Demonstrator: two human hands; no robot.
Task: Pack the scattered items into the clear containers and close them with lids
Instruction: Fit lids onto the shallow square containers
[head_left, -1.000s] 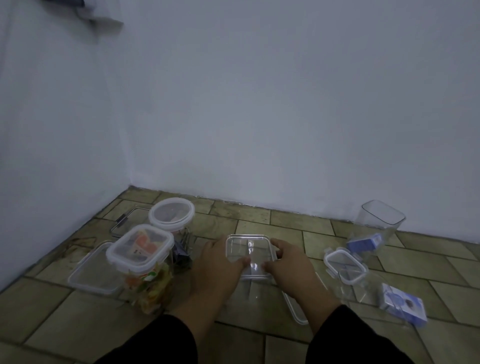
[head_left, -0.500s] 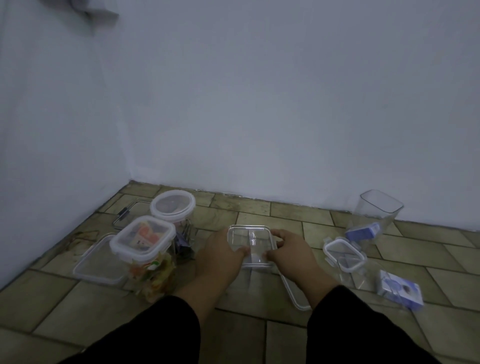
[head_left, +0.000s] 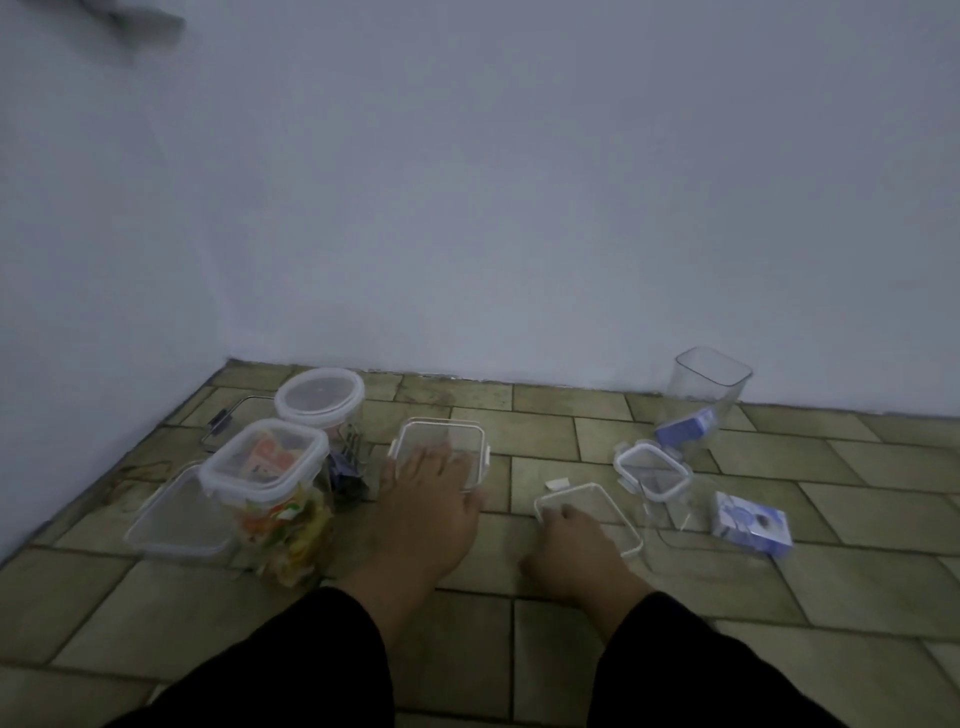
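Note:
A clear rectangular container (head_left: 441, 436) with a white-rimmed clip lid stands on the tiled floor at the centre. My left hand (head_left: 428, 501) rests on its top with the fingers stretched flat. To its right a loose flat clear lid (head_left: 597, 506) lies on the floor. My right hand (head_left: 569, 540) is on its near left part, fingers curled over the rim. A blue-and-white box (head_left: 753, 527) lies loose at the right. A second blue box (head_left: 685, 428) leans against an open tall clear container (head_left: 709, 384).
At the left stand a lidded square jar of colourful packets (head_left: 265, 467) and a lidded round jar (head_left: 319, 397) with dark clips. A flat lid (head_left: 176, 514) lies beside them. A small clear container (head_left: 652, 473) with a lid sits at the right. White walls close the corner.
My right hand has left the centre container and moved right onto the loose lid on the floor. My left hand has stayed on the container's top. The view tilted up.

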